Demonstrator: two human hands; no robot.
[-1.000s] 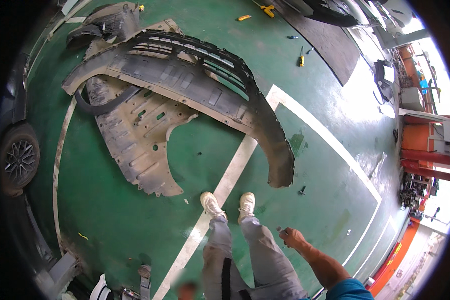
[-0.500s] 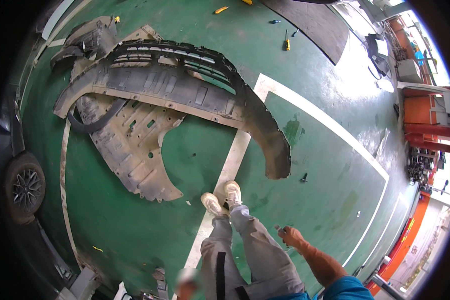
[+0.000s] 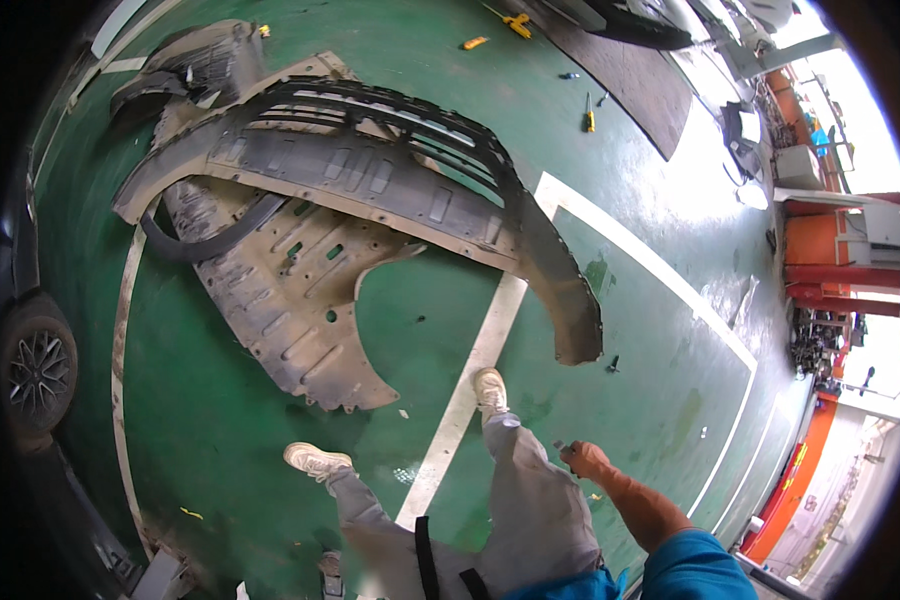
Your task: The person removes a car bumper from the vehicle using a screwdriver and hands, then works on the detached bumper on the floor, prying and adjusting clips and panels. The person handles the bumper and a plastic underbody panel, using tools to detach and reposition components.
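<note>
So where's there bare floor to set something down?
The green floor looks mostly bare between the left edge of the tan panel and the left white line, and between your right hand and the angled white line at right. It's crowded upper left, where the slotted black bumper piece overlaps that panel beside a dark curved part.

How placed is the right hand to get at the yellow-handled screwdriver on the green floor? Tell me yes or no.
Probably not: the right hand holds a small greyish object, and the yellow-handled screwdriver lies far ahead, beyond the near end of the curved black bumper panel.
</note>
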